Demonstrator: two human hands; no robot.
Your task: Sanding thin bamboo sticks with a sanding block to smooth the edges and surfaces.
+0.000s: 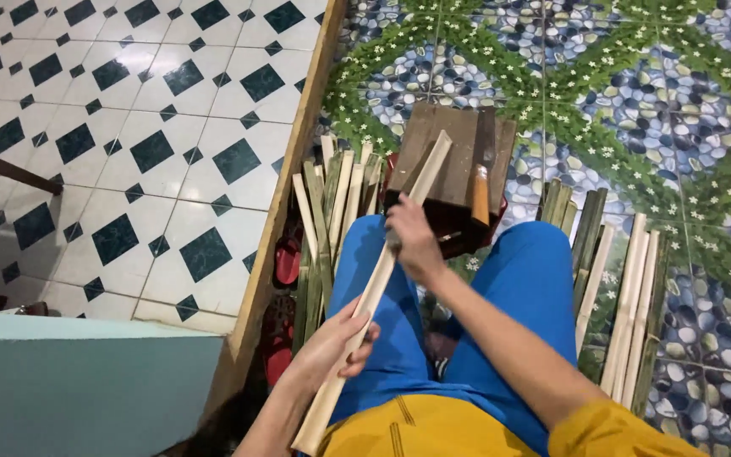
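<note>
While I sit over the pebble-patterned floor (678, 110), my left hand (336, 347) is clamped around the lower part of a long bamboo strip (382, 279), and my right hand (412, 241) grips it higher up. Its far end leans on the wooden block (450, 161), where a knife (480, 182) rests. Bamboo bundles (332, 211) lie left and right of my legs.

A single head-worn camera looks steeply down from close above the seated person's lap, facing forward past the knees to the wooden block (450, 165) and the pebble-patterned floor (653, 101) beyond.
</note>
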